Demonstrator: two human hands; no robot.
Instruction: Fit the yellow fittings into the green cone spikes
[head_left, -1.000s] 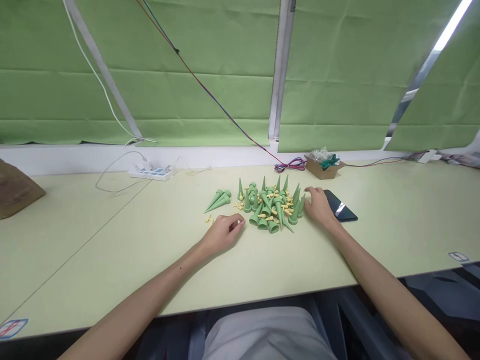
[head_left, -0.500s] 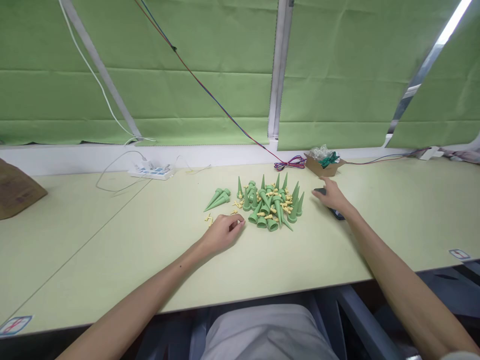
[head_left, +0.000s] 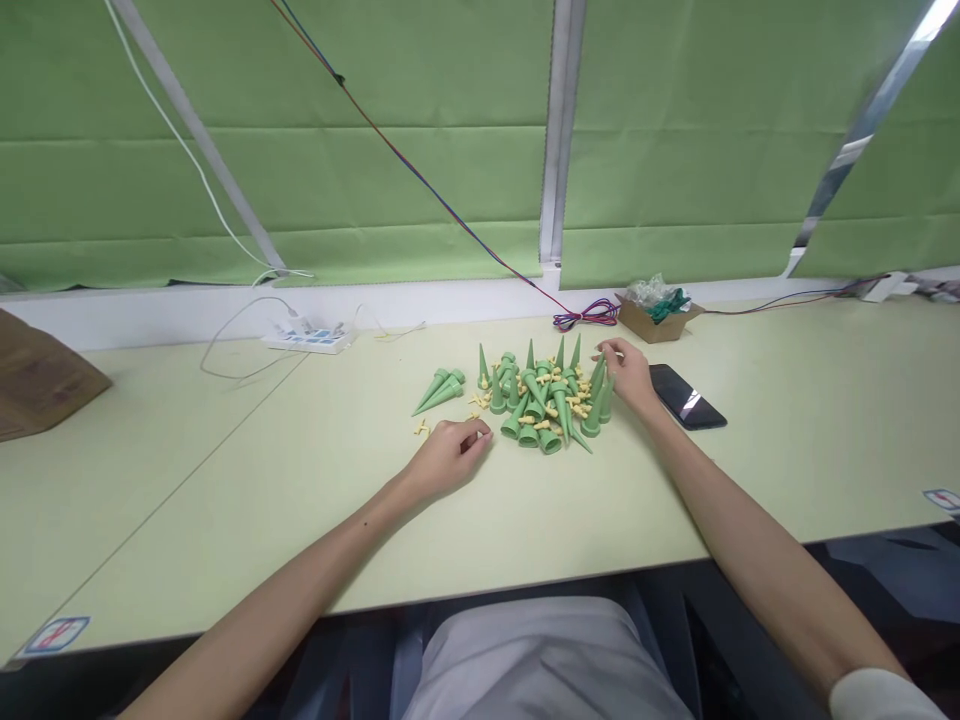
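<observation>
Green plastic cones (head_left: 559, 400), some upright and some lying, form a pile mixed with small yellow plastic pieces (head_left: 581, 410). Just left of this heap, my left hand (head_left: 450, 455) rests on the table, its fingers loosely curled with nothing visible in them. My right hand (head_left: 628, 375) is at the pile's right side, fingers partly stretched out over the tips of the upright cones; whether they touch is hard to see. A few cones (head_left: 441, 390) lie apart, beyond my left hand. Loose yellow pieces (head_left: 422, 427) lie near its wrist side.
A black phone (head_left: 686, 397) lies right of my right hand. Behind it stands a small cardboard box (head_left: 656, 322) holding clear and green plastic. Bundled wires (head_left: 589, 315) and a power strip (head_left: 319, 341) lie along the wall. A brown paper bag (head_left: 45, 385) is at far left.
My right hand has moved left, off the phone and over to the right edge of the cone pile. The phone now lies uncovered. My left hand stays in place.
</observation>
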